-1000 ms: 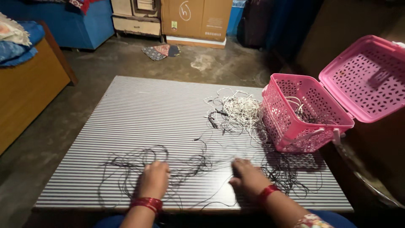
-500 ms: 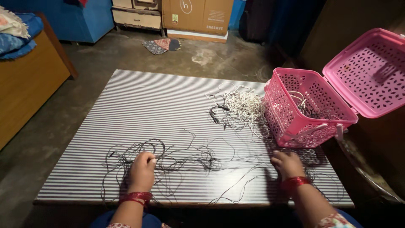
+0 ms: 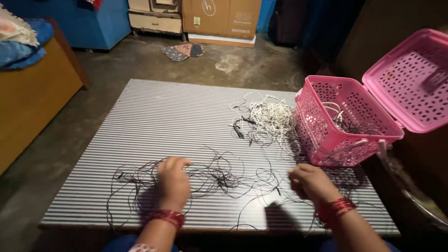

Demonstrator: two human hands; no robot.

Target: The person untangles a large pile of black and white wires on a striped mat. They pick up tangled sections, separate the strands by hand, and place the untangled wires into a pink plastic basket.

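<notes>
The room is dim. The floor point(image 3: 140, 65) is bare grey concrete with a pale stain. A wooden bed point(image 3: 32, 98) stands at the left, a blue cabinet point(image 3: 100, 23) and a cardboard box point(image 3: 221, 18) at the back.

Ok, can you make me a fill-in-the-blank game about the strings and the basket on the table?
1. The basket with holes in its sides is coloured ____.
2. The basket's lid is ____.
3. Both hands, left hand and right hand, rest on the tangle of ____ cords.
4. The pile of cords right beside the basket is mostly ____.

Missing words: pink; open; black; white
</notes>
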